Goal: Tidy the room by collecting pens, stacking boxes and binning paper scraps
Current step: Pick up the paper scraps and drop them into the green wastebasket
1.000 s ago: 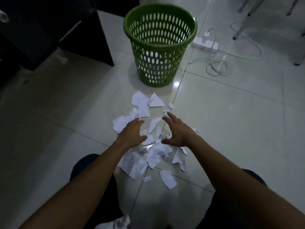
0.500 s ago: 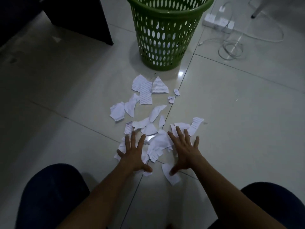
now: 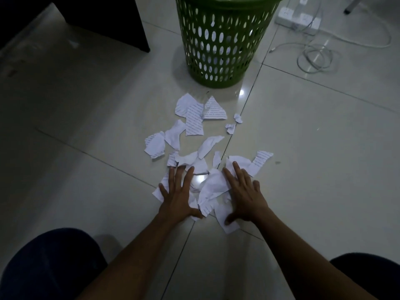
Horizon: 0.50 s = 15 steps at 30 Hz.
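Bare left hand (image 3: 177,198) and bare right hand (image 3: 246,200), bare forearms (image 3: 134,252) uncovered down to the view's edge, dark navy trousers (image 3: 49,263) of plain cloth over both knees, rounded shapes

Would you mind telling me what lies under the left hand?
Torn paper scraps poke out around the left hand, which lies flat on them; whatever sits beneath its palm is covered.

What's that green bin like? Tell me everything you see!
The bin is green, plastic-looking and round, with walls full of oval holes and a solid band at the bottom. It stands upright on the tile floor, its top cut off by the view. Something pale shows through the holes. The nearest scraps lie just short of it.
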Each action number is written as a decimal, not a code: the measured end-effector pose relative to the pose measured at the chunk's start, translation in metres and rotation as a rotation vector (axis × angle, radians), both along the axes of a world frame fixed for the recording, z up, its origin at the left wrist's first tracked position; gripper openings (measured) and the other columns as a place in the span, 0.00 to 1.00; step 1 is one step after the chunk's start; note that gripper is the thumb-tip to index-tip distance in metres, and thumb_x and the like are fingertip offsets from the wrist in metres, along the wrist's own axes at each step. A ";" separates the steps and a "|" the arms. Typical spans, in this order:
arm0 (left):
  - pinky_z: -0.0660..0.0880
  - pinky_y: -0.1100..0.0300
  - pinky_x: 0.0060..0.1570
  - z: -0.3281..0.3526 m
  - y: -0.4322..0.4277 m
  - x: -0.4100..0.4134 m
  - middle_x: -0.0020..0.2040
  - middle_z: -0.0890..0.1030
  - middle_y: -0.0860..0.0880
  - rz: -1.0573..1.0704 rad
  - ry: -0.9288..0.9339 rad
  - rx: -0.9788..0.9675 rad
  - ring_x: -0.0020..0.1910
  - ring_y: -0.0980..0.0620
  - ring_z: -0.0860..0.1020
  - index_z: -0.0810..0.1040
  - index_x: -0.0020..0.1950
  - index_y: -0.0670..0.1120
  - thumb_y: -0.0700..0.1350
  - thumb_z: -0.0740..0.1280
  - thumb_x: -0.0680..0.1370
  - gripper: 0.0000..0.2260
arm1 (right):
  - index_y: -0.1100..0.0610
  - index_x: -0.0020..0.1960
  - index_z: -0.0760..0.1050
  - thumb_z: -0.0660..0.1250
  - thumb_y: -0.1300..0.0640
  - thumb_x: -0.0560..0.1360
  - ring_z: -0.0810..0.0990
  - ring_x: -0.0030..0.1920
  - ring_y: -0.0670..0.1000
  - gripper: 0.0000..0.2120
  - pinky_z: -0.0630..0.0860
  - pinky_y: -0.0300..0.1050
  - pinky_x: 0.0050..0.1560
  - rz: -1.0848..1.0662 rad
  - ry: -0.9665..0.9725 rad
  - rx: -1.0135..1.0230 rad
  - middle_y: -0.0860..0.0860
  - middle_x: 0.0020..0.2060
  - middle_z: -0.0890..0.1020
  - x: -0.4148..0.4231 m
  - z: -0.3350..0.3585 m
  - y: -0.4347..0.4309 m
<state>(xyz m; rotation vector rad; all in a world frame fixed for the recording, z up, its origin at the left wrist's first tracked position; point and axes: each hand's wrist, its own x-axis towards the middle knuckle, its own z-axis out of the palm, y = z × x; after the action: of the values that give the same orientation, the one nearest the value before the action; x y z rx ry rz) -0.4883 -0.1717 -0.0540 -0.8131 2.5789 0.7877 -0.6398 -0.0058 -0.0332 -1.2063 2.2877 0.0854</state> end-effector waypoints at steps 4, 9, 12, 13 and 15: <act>0.50 0.32 0.71 0.004 -0.010 -0.015 0.77 0.40 0.51 -0.044 0.026 -0.017 0.76 0.46 0.34 0.44 0.77 0.52 0.67 0.77 0.56 0.61 | 0.47 0.76 0.31 0.78 0.33 0.50 0.50 0.77 0.57 0.73 0.67 0.57 0.67 0.017 0.024 -0.074 0.51 0.76 0.34 -0.013 0.002 -0.009; 0.61 0.42 0.70 0.010 -0.019 -0.031 0.71 0.56 0.45 -0.024 0.168 -0.015 0.74 0.44 0.51 0.57 0.73 0.47 0.61 0.80 0.54 0.54 | 0.51 0.78 0.36 0.82 0.41 0.52 0.49 0.77 0.56 0.71 0.71 0.56 0.64 -0.040 -0.085 -0.150 0.50 0.77 0.37 -0.029 0.003 -0.023; 0.66 0.52 0.67 0.010 -0.021 -0.038 0.67 0.60 0.44 -0.033 0.253 -0.017 0.68 0.47 0.58 0.61 0.70 0.45 0.58 0.81 0.55 0.50 | 0.54 0.78 0.37 0.82 0.44 0.55 0.46 0.77 0.55 0.69 0.66 0.53 0.68 -0.009 -0.115 -0.141 0.51 0.77 0.38 -0.035 0.001 -0.030; 0.66 0.53 0.67 0.010 -0.021 -0.041 0.67 0.60 0.44 -0.039 0.270 -0.019 0.68 0.46 0.58 0.61 0.70 0.44 0.58 0.81 0.56 0.50 | 0.55 0.78 0.37 0.82 0.45 0.56 0.45 0.77 0.55 0.68 0.66 0.53 0.69 0.000 -0.127 -0.145 0.51 0.77 0.38 -0.036 0.000 -0.034; 0.68 0.51 0.66 0.010 -0.024 -0.045 0.68 0.60 0.43 -0.056 0.265 -0.045 0.69 0.46 0.58 0.59 0.73 0.46 0.59 0.79 0.58 0.50 | 0.54 0.78 0.38 0.82 0.45 0.56 0.45 0.77 0.56 0.67 0.65 0.54 0.69 0.003 -0.127 -0.148 0.51 0.77 0.37 -0.037 -0.001 -0.042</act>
<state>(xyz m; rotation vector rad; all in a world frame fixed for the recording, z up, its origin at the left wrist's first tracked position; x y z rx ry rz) -0.5337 -0.1954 -0.0442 -0.6856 2.8478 0.8759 -0.6766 -0.0482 -0.0342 -1.2513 2.2131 -0.1573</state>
